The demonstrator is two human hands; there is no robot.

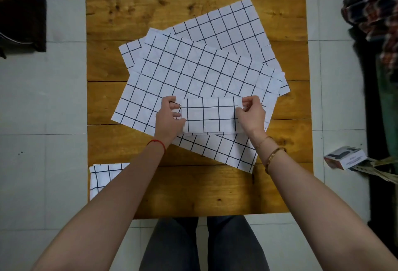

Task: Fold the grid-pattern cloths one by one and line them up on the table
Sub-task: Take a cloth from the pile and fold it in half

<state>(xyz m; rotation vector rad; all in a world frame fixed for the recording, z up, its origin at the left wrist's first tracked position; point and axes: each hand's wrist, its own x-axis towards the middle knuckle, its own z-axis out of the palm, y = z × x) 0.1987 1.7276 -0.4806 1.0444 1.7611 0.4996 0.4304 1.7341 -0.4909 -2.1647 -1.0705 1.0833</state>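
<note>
Overhead, both hands [212,115] pinch a folded cloth [210,115] above a plank table [215,189] on pale floor tiles [43,98].

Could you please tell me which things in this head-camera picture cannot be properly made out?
- How many unfolded cloths lie in the stack: they overlap, and only edges show.
- The folded cloth on the near left: the left forearm covers part of it.
- How many layers the held folded cloth has: seen from above; the left hand and right hand cover its ends.
- Print on the small box: too small.
</note>
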